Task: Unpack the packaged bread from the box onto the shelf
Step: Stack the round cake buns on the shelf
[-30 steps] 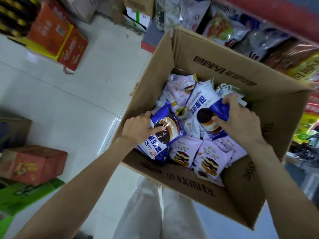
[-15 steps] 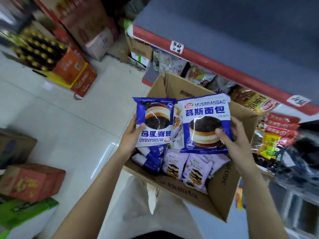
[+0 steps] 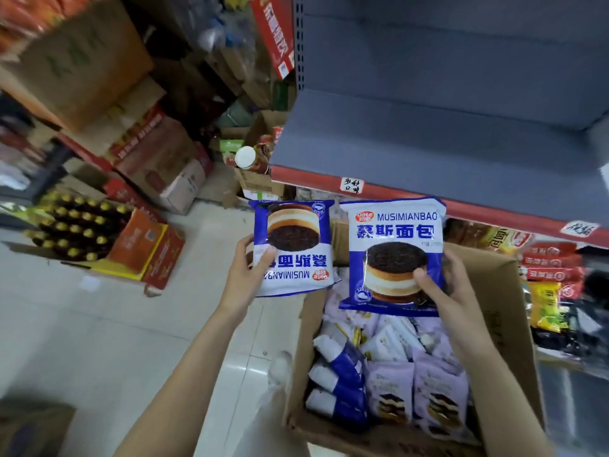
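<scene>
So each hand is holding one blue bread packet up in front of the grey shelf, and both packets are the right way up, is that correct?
Not quite: only one is upright. The head view shows the packet in the right hand, the right packet, with its print reading normally, while the left packet, pinched by the left hand, is upside down. Both are blue and held before the grey shelf.

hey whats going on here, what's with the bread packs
A person is unpacking a cardboard box of packaged bread. The left hand holds one blue pack upside down; the right hand holds another blue pack upright. Both packs are raised in front of the grey shelf, not yet on it. More packs remain in the box.
</scene>
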{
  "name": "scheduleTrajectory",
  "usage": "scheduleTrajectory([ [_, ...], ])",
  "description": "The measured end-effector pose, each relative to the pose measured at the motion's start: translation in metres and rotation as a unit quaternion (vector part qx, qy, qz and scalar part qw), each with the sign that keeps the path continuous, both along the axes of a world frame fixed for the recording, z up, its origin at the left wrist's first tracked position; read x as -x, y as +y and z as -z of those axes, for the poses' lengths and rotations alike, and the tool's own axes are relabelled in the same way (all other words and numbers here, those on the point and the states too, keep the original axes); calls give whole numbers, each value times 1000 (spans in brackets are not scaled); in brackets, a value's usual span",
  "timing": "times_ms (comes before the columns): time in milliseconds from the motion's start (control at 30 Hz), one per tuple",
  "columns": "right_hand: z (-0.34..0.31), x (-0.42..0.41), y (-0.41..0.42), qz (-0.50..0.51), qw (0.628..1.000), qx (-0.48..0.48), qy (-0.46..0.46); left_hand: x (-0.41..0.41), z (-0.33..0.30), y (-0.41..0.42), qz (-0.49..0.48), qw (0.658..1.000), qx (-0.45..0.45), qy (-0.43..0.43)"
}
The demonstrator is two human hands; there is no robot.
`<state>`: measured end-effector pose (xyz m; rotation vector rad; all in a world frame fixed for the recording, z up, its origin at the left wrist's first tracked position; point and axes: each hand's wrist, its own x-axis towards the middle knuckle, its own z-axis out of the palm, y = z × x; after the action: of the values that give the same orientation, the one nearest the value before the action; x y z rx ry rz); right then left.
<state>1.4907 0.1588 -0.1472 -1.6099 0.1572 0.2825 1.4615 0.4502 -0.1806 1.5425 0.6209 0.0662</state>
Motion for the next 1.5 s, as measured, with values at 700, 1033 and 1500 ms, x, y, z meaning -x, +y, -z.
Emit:
scheduleTrajectory([
  [700,-2,-226,142,69,984,-121,-108,-158,5,125,-137,974,121,-131],
  [1033,46,-381,198,66,974,11,-217,-226,2,139,-123,977,39,-168],
  [1500,24,-371,192,42,888,158,-430,-293,-37,129,-36,970,-126,-203],
])
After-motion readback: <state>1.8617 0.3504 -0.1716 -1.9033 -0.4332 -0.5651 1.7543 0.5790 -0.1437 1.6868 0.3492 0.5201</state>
